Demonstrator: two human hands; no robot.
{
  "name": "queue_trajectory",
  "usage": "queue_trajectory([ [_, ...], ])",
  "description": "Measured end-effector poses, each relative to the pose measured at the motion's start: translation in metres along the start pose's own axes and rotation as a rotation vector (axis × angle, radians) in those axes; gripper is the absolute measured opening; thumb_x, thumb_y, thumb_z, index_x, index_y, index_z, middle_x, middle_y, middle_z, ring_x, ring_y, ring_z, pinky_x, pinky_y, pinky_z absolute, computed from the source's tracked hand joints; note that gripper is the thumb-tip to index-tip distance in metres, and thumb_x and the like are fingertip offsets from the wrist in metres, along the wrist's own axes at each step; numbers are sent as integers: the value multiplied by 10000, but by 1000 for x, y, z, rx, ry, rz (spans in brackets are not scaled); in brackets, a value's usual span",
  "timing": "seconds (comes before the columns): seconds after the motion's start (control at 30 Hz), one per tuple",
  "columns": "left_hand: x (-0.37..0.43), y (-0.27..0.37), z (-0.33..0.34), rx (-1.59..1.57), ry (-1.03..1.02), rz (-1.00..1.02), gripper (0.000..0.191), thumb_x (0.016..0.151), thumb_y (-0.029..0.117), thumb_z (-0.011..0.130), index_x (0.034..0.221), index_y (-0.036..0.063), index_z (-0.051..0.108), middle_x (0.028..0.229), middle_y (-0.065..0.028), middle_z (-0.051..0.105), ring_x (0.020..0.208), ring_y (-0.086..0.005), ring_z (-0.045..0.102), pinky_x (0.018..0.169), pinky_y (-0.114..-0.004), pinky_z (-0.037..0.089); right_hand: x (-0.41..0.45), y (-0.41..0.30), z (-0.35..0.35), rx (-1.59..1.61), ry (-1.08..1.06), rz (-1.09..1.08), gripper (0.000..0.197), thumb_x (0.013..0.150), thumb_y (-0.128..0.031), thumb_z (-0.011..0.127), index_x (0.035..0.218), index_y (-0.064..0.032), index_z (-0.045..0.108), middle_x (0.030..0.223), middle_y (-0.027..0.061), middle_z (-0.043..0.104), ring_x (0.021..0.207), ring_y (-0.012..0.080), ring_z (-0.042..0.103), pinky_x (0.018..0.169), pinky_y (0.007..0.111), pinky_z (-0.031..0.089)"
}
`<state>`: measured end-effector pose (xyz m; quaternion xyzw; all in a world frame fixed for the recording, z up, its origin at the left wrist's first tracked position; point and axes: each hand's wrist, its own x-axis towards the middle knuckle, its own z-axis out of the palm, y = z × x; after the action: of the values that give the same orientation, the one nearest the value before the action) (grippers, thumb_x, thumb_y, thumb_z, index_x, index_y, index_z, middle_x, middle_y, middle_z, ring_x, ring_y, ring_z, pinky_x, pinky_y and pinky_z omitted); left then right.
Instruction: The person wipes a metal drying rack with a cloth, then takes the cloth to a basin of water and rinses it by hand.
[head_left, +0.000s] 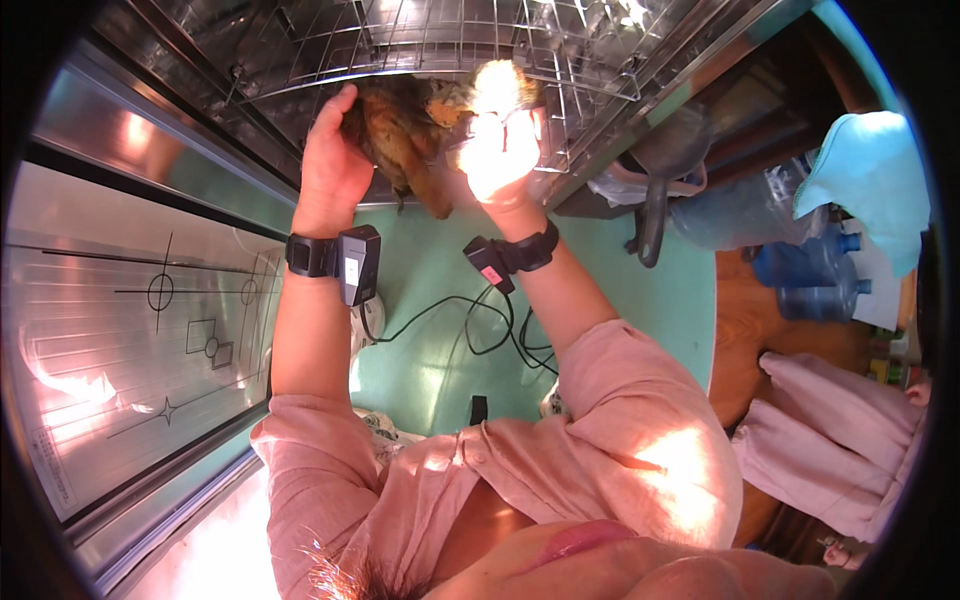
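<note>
A brown, lumpy, soft-looking thing (397, 139) lies under the front edge of a wire rack (442, 71) in a stainless-steel cabinet. I cannot tell exactly what it is; a long flap of it hangs over the cabinet's lower lip. My left hand (337, 161) grips its left side, thumb up, with the other fingers hidden. On the right, my right hand (502, 161) has curled fingers around a pale yellowish part of it (499, 86). Strong light washes out that hand and part. Black wrist straps (311, 255) with small boxes sit on both forearms.
A glass-panelled cabinet door (150, 337) stands at left. Black cables (450, 300) dangle between my arms above the green floor (420, 375). To the right are a pan (656, 180), large water bottles (814, 292), a turquoise cloth (862, 172) and another person's pink-clothed legs (825, 442).
</note>
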<state>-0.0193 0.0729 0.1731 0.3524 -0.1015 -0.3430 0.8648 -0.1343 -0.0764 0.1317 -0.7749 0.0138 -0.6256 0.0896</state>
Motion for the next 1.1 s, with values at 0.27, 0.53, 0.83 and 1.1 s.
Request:
queue_trajectory([
  [0.27, -25, -17, 26, 496, -225, -94, 400, 824, 151, 650, 1174, 22, 504, 1051, -43, 585, 961, -120, 538, 853, -257, 435, 102, 37, -47, -54, 129, 197, 193, 746, -59, 577, 902, 25, 501, 875, 189, 441, 830, 352, 457, 749, 397, 389],
  [0.53, -24, -55, 46, 618, -575, -85, 380, 844, 141, 611, 1195, 61, 487, 1071, 11, 564, 959, -66, 502, 873, -241, 415, 128, 128, -21, -404, -1146, 88, 450, 721, 22, 469, 1147, -89, 562, 1087, 127, 542, 1050, 329, 514, 849, 380, 434],
  [0.83, -17, -55, 32, 573, -556, -102, 420, 859, 166, 610, 1237, 49, 469, 1127, -6, 553, 1019, -87, 494, 908, -254, 399, 134, 127, -9, -490, -1341, -235, 312, 755, -26, 509, 1060, -48, 573, 1053, 101, 527, 974, 318, 544, 811, 392, 463],
  [1.1, -9, -58, 34, 565, -532, -124, 427, 843, 177, 621, 1213, 23, 474, 1105, -26, 561, 986, -105, 504, 874, -256, 411, 133, 124, 22, -652, -1245, -308, 194, 779, -96, 530, 923, -50, 653, 1057, 76, 572, 939, 299, 596, 807, 391, 490],
])
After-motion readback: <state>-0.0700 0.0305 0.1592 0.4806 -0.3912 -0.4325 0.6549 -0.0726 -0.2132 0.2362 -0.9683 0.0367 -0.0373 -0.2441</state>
